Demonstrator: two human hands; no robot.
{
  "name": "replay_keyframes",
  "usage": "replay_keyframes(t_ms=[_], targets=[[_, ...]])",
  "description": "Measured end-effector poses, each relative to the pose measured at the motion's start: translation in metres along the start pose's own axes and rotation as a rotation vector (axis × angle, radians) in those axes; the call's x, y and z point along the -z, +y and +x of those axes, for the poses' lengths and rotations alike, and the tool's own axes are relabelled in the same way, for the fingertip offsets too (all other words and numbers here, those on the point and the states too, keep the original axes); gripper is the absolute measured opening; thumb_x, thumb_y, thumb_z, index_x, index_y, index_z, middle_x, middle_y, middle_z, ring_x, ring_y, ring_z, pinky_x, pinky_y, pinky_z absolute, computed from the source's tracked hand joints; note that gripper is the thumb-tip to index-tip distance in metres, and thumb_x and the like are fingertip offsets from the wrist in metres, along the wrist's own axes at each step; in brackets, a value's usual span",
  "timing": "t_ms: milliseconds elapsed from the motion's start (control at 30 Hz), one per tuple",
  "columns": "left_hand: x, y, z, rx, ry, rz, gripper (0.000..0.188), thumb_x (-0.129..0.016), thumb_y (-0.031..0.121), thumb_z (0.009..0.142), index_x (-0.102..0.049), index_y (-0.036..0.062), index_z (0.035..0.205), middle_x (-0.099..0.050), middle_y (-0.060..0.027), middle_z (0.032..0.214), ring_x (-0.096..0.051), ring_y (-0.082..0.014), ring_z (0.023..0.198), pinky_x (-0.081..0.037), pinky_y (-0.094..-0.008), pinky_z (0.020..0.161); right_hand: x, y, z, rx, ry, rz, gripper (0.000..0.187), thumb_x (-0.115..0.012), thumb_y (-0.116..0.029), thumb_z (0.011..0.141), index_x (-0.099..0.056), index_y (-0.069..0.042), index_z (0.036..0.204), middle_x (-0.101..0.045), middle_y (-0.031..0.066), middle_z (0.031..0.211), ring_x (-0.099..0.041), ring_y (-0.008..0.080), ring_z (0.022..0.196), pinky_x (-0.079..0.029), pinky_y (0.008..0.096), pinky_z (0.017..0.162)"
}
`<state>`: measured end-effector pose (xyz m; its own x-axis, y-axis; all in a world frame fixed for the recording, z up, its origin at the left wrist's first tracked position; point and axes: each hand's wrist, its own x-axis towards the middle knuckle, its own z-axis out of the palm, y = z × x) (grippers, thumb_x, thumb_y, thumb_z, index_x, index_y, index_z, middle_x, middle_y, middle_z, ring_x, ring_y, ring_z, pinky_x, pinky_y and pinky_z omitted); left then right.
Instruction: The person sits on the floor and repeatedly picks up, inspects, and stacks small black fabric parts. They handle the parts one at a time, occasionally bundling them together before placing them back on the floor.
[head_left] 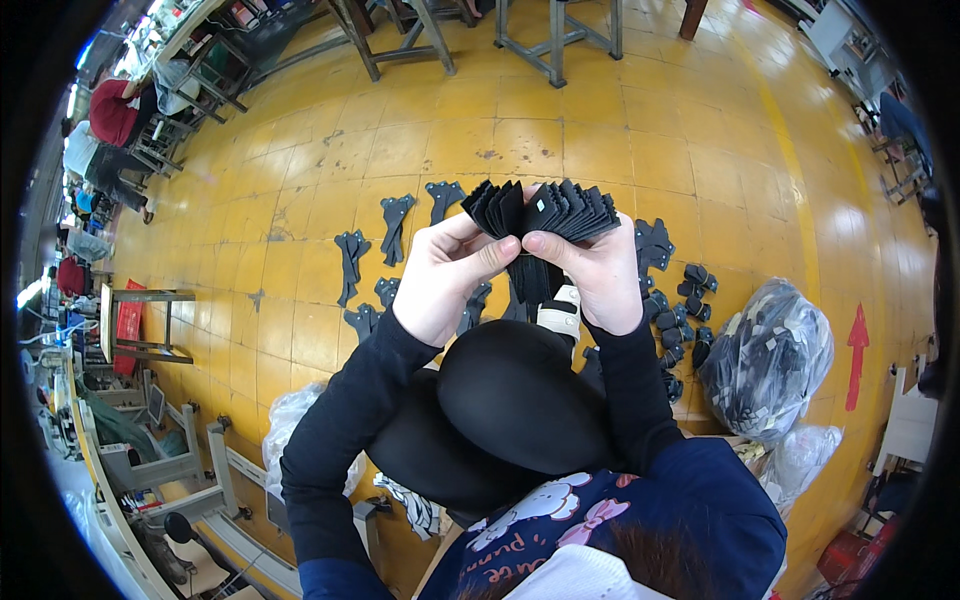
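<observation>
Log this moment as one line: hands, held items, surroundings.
left hand: holds fanned black pieces | right hand: holds same pieces | yellow floor: black bundles left and right, clear bag at right

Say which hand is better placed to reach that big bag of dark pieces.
Likely the right hand: the big bag lies on that side, nearer it than the left hand. Both hands hold black pieces.

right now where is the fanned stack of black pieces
In the head view, the fanned stack of black pieces is above and slightly right of centre, held in the left hand and right hand, beyond the knees.
</observation>
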<state>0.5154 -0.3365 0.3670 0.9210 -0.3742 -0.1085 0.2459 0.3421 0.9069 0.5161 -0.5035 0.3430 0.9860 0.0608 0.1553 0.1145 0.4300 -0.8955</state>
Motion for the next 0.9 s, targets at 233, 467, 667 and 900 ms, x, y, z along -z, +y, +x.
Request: replay_keyframes(t_ms=[233, 467, 667, 900], targets=[[0.0, 0.0, 0.0, 0.019, 0.021, -0.075, 0.036, -0.064, 0.004, 0.086, -0.057, -0.0004, 0.121, -0.062, -0.0064, 0.116, -0.057, -0.0092, 0.101, -0.044, -0.0241, 0.087, 0.005, 0.006, 0.001, 0.019, -0.037, -0.004, 0.03, -0.077, -0.004, 0.074, -0.066, 0.003, 0.101, -0.067, 0.0037, 0.087, -0.059, 0.0082, 0.077, -0.05, 0.0241, 0.073], [0.006, -0.001, 0.002, 0.029, 0.08, -0.091, 0.026, -0.059, 0.009, 0.09, -0.058, 0.0022, 0.115, -0.062, -0.0067, 0.111, -0.059, -0.0148, 0.102, -0.047, -0.0323, 0.093, 0.008, 0.001, 0.004, -0.078, -0.009, 0.169, 0.036, -0.071, 0.001, 0.078, -0.061, 0.004, 0.112, -0.066, 0.0058, 0.093, -0.062, 0.0095, 0.084, -0.051, 0.0234, 0.077], [0.01, -0.003, 0.004, 0.03, 0.061, -0.129, 0.028, -0.054, 0.015, 0.094, -0.055, 0.0037, 0.119, -0.062, -0.0074, 0.112, -0.06, -0.0159, 0.104, -0.047, -0.0343, 0.095, 0.004, 0.004, 0.003, -0.055, -0.014, 0.168, 0.038, -0.07, 0.0, 0.079, -0.06, 0.004, 0.115, -0.066, 0.006, 0.095, -0.061, 0.0089, 0.084, -0.051, 0.0226, 0.077], [0.012, -0.003, 0.006, 0.045, 0.036, -0.17, 0.027, -0.052, 0.018, 0.095, -0.054, 0.0045, 0.118, -0.062, -0.0075, 0.11, -0.06, -0.0155, 0.102, -0.049, -0.0324, 0.092, 0.003, 0.002, 0.003, -0.051, -0.031, 0.131, 0.04, -0.069, 0.001, 0.08, -0.059, 0.003, 0.118, -0.065, 0.0054, 0.098, -0.06, 0.008, 0.086, -0.05, 0.0218, 0.079]])
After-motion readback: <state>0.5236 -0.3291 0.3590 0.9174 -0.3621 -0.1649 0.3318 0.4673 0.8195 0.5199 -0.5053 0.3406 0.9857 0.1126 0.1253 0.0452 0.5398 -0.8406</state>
